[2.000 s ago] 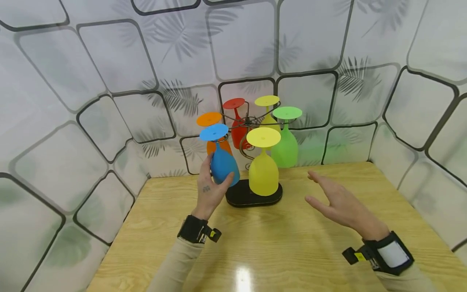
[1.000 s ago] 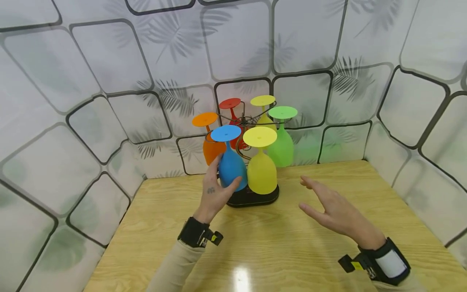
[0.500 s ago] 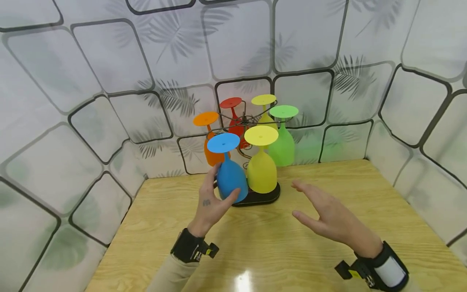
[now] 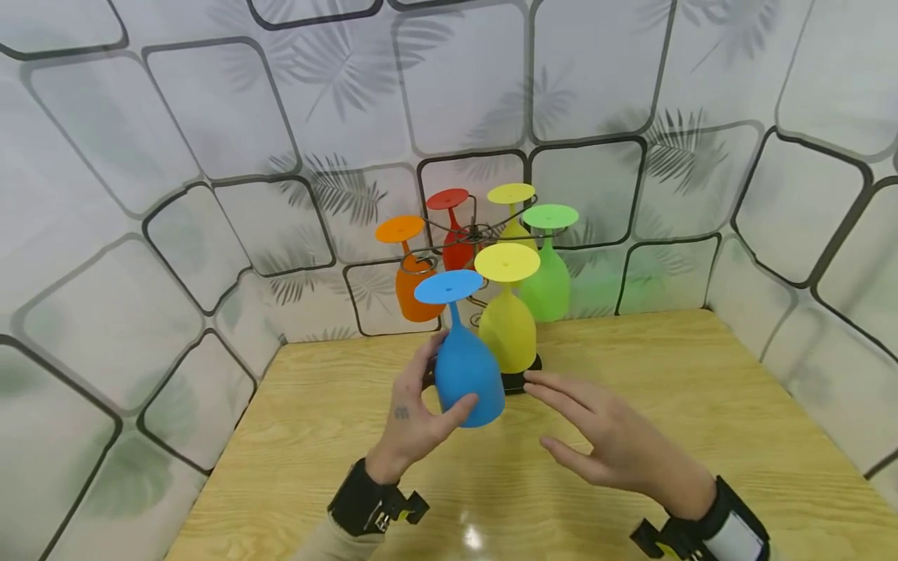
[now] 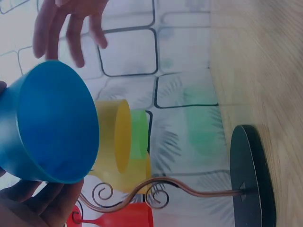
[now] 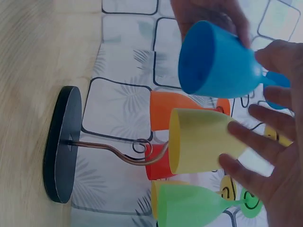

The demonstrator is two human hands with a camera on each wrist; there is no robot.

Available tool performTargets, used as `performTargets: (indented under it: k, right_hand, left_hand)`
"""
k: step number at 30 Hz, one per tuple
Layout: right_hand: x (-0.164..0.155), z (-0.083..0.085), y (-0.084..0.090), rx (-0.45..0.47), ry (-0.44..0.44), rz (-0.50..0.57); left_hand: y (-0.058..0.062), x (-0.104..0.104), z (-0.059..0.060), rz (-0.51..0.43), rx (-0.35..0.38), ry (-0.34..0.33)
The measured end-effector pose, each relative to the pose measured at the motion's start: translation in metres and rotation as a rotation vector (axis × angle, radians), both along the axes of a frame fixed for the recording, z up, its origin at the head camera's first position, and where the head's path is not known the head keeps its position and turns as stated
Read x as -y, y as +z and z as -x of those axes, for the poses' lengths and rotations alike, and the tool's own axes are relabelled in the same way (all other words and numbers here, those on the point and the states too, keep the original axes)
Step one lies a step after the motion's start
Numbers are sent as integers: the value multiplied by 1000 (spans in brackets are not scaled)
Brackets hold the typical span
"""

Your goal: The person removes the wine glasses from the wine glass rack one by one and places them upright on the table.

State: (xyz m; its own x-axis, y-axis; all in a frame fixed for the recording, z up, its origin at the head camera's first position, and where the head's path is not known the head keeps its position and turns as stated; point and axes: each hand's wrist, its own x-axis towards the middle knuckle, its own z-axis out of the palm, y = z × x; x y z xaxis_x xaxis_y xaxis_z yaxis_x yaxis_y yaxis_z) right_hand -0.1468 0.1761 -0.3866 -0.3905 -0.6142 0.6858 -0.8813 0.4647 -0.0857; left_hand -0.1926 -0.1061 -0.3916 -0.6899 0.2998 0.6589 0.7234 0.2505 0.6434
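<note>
My left hand [image 4: 414, 421] grips a blue plastic goblet [image 4: 466, 374] by its bowl, upside down with its round foot on top and slightly tilted. In the left wrist view the goblet's open mouth [image 5: 59, 123] faces the camera. My right hand [image 4: 603, 436] is held with straight, spread fingers just right of the goblet, and nothing is in it. Behind them a metal rack [image 4: 475, 232] bears hanging upside-down goblets: a front yellow goblet [image 4: 508, 331], a green goblet [image 4: 549, 284], an orange goblet [image 4: 415, 292], a red goblet [image 4: 457, 253] and a rear yellow goblet [image 4: 517, 230].
The rack's black oval base [image 6: 64, 146] stands on the wooden table [image 4: 316, 467], with a curved copper-coloured stem [image 5: 189, 189] rising from it. A patterned wall covering [image 4: 463, 86] encloses the table at the back and both sides.
My left hand has drawn the blue goblet off the rack's front left, down and toward me, and to the right. My right hand has moved left, closer to the goblet.
</note>
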Motion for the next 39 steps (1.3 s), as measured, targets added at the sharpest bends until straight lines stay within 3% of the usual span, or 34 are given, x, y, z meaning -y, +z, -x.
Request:
performTargets:
  k: [6,11,14,19,25,35,39]
  right_hand:
    - [12,-2,-1,-194,82,57]
    - [16,-5,1,-275,89,69]
    - [17,-7,5,-313,88,87]
    - [17,-7,9,-356,109,124]
    - [15,-5,9,-359,110,129]
    - [10,-6,0,-320,115,145]
    - [7,-7,1,-313,125,149]
  left_hand:
    - [-1,-5,-6,16,-37,-124]
    - [1,-10,-12,12,-44,-189]
    - [3,-13,-14,12,-12,-238]
    - [6,-17,-18,7,109,-325]
    - [10,-22,-22,-1,206,-381]
    - [11,-31,-26,9,264,-476]
    - [13,-33,-30,45,359,-500]
